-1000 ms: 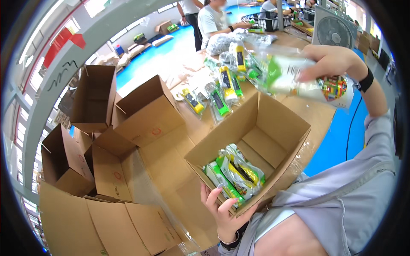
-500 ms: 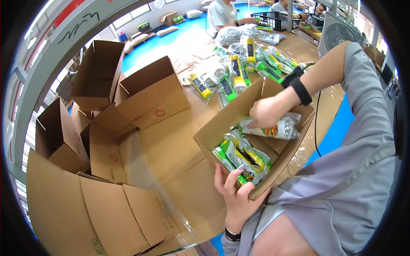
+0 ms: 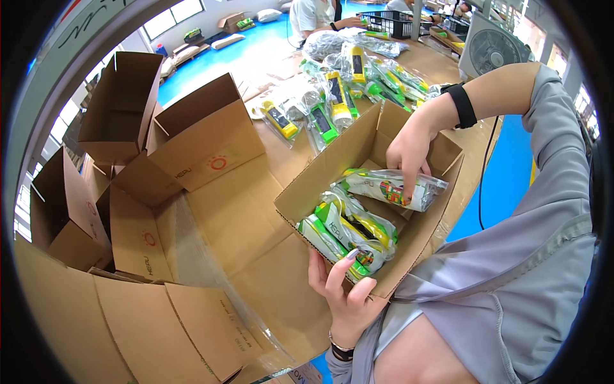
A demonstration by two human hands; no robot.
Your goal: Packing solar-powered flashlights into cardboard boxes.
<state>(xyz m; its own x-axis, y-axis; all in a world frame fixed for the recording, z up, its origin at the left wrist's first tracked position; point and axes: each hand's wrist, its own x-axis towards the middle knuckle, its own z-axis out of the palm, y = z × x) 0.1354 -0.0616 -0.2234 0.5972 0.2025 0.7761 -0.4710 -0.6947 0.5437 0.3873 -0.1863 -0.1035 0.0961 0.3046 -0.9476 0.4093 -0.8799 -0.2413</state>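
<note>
A small open cardboard box point(image 3: 416, 256) sits tilted in front of me. My left hand point(image 3: 348, 294) is closed round its near left wall, fingertips over the rim against the bagged packs inside. Inside, several clear-bagged packs point(image 3: 348, 230) in green, yellow and white lie side by side toward the left end. Another bagged pack point(image 3: 396, 189), white with a colourful printed picture, lies across the box further right. From above, my right hand point(image 3: 412, 150) grips this pack, index finger pressed on its printed face. The exact kind of goods in the bags cannot be made out.
Beyond the box is a pile of bagged green and yellow items point(image 3: 339, 96). Larger open cartons point(image 3: 204, 141) stand at the left; flattened-looking carton panels point(image 3: 153, 320) lie nearer. A fan point(image 3: 492, 48), a black crate point(image 3: 390, 24) and a co-worker point(image 3: 313, 16) are farther back.
My right hand has lowered the white printed pack deeper into the box, and its index finger now points down onto it. My left hand keeps its hold. The whole view has shifted slightly.
</note>
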